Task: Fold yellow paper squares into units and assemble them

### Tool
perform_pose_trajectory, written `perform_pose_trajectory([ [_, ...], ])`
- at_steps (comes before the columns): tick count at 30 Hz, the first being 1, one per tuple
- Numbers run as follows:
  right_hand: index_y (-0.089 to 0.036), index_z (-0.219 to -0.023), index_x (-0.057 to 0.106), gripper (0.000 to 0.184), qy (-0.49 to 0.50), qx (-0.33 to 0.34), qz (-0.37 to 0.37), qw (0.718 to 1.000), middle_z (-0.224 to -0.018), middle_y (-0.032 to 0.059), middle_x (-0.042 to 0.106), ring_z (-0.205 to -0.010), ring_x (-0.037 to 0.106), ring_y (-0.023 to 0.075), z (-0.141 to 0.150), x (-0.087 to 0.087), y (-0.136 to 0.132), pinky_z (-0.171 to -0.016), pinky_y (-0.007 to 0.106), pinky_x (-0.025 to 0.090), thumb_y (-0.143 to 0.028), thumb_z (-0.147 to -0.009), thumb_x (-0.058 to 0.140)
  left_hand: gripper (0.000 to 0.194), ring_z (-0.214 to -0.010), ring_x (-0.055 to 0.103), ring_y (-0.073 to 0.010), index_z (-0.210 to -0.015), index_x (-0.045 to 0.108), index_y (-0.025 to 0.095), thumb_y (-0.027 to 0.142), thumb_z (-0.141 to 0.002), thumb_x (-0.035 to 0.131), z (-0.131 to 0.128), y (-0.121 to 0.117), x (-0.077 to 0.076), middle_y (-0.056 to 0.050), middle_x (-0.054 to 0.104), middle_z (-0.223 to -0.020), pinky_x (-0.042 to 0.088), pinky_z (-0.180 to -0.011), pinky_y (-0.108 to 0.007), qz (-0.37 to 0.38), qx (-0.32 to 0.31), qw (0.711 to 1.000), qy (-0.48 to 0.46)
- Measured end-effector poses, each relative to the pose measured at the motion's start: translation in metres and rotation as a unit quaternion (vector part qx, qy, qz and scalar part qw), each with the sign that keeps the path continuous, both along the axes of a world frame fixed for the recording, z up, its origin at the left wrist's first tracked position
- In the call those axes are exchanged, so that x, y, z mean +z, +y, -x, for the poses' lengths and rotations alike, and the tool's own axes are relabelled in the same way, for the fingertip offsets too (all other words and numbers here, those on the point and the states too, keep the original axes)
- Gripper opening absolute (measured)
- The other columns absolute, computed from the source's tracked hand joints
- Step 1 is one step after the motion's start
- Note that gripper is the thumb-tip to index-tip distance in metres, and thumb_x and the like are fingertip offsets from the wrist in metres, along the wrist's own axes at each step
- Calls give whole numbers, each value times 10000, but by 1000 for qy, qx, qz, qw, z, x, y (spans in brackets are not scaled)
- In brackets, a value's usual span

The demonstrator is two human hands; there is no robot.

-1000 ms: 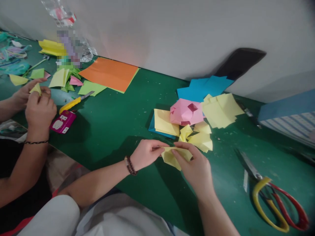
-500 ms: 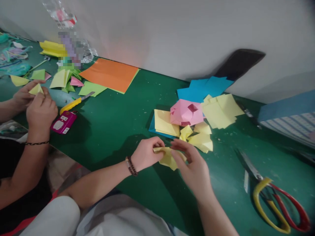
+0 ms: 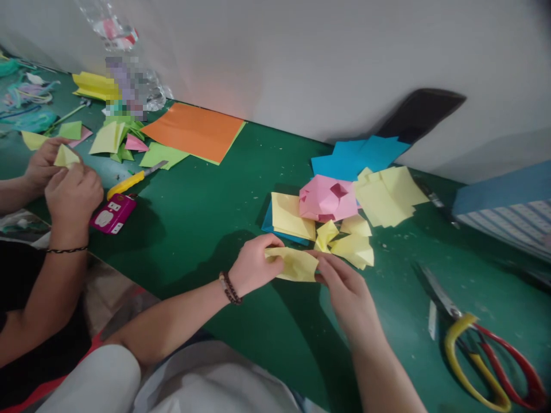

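Between my two hands is a yellow sheet of paper point(image 3: 299, 265) with creases in it. My left hand point(image 3: 255, 265) pinches its left end, thumb in front. My right hand point(image 3: 344, 282) grips the right edge between thumb and fingers. Just beyond lie folded yellow paper pieces point(image 3: 353, 249), a pink folded paper shape point(image 3: 328, 198) with openings, and a stack of pale yellow squares point(image 3: 293, 215) on blue paper. Loose yellow sheets point(image 3: 387, 195) and blue sheets point(image 3: 359, 158) spread out behind them.
Scissors point(image 3: 460, 318) with yellow and red handles lie at right, near a blue box point(image 3: 508, 201). A black phone-like object point(image 3: 424, 115) leans on the wall. A co-worker's hands point(image 3: 73, 189) fold yellow paper at left, by a yellow cutter point(image 3: 125, 185) and orange paper point(image 3: 193, 131).
My right hand has closed on the right edge of the yellow paper, its fingers lifted before. The sheet now stretches flatter between both hands.
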State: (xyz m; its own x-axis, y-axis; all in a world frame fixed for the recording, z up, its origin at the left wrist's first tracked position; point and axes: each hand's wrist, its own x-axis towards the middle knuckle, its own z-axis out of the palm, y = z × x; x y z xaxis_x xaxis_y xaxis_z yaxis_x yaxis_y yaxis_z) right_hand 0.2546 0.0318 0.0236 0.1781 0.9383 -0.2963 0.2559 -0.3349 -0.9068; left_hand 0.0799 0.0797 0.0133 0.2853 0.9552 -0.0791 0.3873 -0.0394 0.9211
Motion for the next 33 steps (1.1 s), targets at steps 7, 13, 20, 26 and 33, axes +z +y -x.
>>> perform_pose_trajectory([
  [7, -207, -935, 722, 359, -30, 36, 9, 999, -919, 71, 739, -762, 682, 201, 5, 3, 1, -660, 303, 565, -500, -735, 670, 106, -761, 612, -148, -795, 606, 177, 116, -709, 609, -1, -2, -1, -1, 654, -808, 461, -701, -243, -25, -27, 999, -4],
  [13, -210, -873, 717, 316, -70, 38, -3, 997, -811, 48, 727, -696, 667, 183, 4, 0, 1, -630, 287, 558, -491, -750, 645, 77, -741, 603, -136, -763, 601, 172, 213, -827, 592, -2, -4, -1, -6, 643, -771, 449, -693, -230, -75, -48, 996, -9],
  [20, -216, -915, 697, 317, -74, 103, 5, 992, -891, 58, 736, -776, 692, 204, -3, -3, 3, -683, 311, 572, -458, -710, 687, 85, -759, 619, -139, -810, 607, 181, 201, -865, 545, 0, -7, -1, -20, 642, -820, 458, -689, -229, -139, -42, 988, 50],
  [26, -247, -810, 674, 168, -246, 83, -65, 964, -727, 12, 717, -632, 671, 177, -2, -6, 1, -597, 290, 515, -365, -767, 563, 102, -754, 630, -148, -828, 598, 189, 250, -887, 541, -2, -13, -3, -22, 664, -811, 466, -675, -237, -151, -73, 984, 63],
  [33, -249, -801, 671, 191, -273, 81, -107, 953, -708, 15, 703, -591, 640, 164, 2, -6, -1, -577, 281, 499, -399, -800, 554, 44, -760, 637, -153, -825, 599, 193, 235, -824, 612, -3, -12, -2, -12, 680, -826, 484, -697, -247, -142, -71, 985, 70],
])
